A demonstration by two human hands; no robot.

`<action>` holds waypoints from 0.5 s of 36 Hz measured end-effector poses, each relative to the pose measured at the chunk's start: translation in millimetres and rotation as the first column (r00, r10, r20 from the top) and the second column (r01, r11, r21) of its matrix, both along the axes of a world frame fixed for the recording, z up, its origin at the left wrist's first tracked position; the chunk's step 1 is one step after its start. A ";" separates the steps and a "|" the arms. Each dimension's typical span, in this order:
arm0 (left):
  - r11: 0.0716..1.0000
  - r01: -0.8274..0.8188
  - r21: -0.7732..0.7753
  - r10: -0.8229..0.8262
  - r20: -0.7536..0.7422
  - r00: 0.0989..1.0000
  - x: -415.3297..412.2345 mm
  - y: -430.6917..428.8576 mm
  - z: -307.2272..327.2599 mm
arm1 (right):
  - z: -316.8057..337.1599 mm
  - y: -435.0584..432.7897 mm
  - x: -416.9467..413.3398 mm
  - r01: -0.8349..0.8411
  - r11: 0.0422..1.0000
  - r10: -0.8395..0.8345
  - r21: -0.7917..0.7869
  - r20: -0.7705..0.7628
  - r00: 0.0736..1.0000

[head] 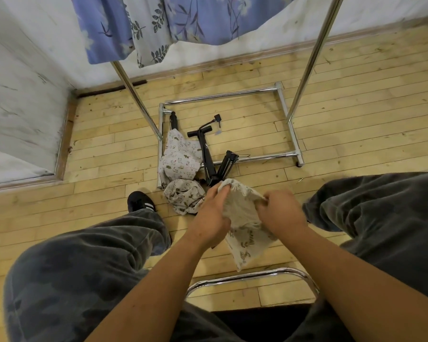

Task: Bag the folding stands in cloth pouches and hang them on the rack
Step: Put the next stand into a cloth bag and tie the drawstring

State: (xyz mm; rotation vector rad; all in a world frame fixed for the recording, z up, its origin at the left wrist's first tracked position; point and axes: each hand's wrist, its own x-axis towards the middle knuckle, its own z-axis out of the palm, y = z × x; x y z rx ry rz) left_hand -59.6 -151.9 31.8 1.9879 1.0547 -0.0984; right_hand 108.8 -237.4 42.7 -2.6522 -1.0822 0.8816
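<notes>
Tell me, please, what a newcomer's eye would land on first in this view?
Both hands, left hand and right hand, gripping a printed cloth pouch at centre. Just beyond, black folding stands lie on the wooden floor inside the chrome rack base, with blue floral fabric hanging above.

Blue floral cloth [190, 18] hangs overhead. Black shoe [140, 201] on plank floor [356, 99]. Chrome chair frame [252, 276] nearest camera.
</notes>
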 end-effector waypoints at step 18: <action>0.964 -0.184 -0.189 0.131 -0.261 0.956 13.9 99.3 -101.1 | -72.6 37.1 29.3 0.308 0.946 -0.323 -0.101 -0.366 0.873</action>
